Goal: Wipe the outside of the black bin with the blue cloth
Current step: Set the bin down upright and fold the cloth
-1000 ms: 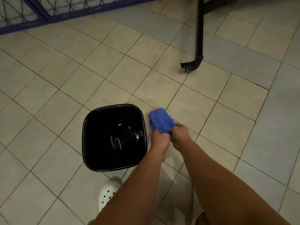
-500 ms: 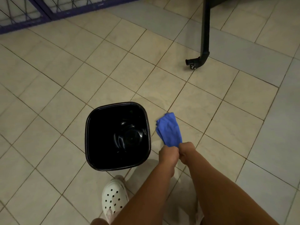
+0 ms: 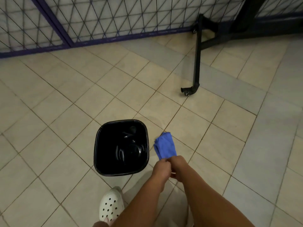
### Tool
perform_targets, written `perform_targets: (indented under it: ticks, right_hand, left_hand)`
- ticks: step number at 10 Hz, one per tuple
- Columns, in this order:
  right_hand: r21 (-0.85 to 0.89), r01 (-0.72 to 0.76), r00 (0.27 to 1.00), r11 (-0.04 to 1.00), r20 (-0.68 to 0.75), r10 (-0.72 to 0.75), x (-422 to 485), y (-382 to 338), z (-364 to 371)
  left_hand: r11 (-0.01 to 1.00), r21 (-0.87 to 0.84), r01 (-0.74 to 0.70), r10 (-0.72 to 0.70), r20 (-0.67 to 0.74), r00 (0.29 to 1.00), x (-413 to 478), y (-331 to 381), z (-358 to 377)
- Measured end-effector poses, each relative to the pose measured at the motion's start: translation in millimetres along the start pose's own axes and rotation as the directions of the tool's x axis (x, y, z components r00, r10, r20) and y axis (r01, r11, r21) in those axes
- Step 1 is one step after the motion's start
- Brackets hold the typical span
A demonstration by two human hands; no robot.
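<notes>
The black bin stands upright on the tiled floor, seen from above, its inside empty and glossy. A folded blue cloth hangs in the air just right of the bin's rim, apart from it. My left hand and my right hand are pressed together and both pinch the cloth's near end. Both hands sit right of the bin and touch only the cloth.
A white clog on a foot stands just in front of the bin. A black metal leg with a caster rests on the floor to the far right. A purple-framed wire fence runs along the back.
The view has tilted up, so the fence now shows. My hands with the cloth have drawn back toward me and the cloth hangs longer.
</notes>
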State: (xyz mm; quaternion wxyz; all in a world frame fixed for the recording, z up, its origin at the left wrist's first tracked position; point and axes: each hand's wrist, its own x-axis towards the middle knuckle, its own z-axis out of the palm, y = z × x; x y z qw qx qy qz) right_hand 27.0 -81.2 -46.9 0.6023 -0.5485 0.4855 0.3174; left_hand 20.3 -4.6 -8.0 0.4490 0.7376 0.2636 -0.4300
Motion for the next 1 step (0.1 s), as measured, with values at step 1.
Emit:
perform_targets:
  ticks: [1]
  right_hand:
    - [-0.078,0.112,0.994,0.991,-0.004,-0.113,-41.6,-3.1,-3.3]
  left_hand:
    - [0.985,0.117,-0.126,0.125,0.015,0.992,-30.2,-3.7,-14.9]
